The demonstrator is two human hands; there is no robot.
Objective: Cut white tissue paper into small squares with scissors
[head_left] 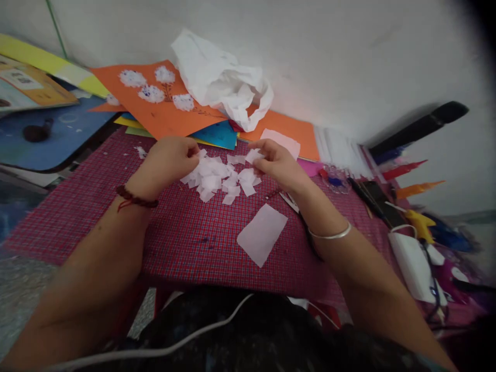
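A loose pile of small white paper pieces (211,173) lies on the red checked tablecloth (186,232). At the pile's left edge my left hand (176,159) is closed, fingertips curled together beside a scrap; whether it pinches that scrap is hidden. My right hand (279,164) is at the right side of the pile, with thumb and fingers pinching a small square of white paper (253,155). Closer to my body lies a larger white paper sheet (262,235). Scissors (290,201) lie partly hidden under my right forearm.
Behind the pile are orange paper (186,116) with fluffy white shapes, blue paper (217,135) and a crumpled white bag (220,72) against the wall. A pale pink sheet (284,142) lies behind my right hand. A white box-like object (413,263) and a yellow star (420,225) are at right.
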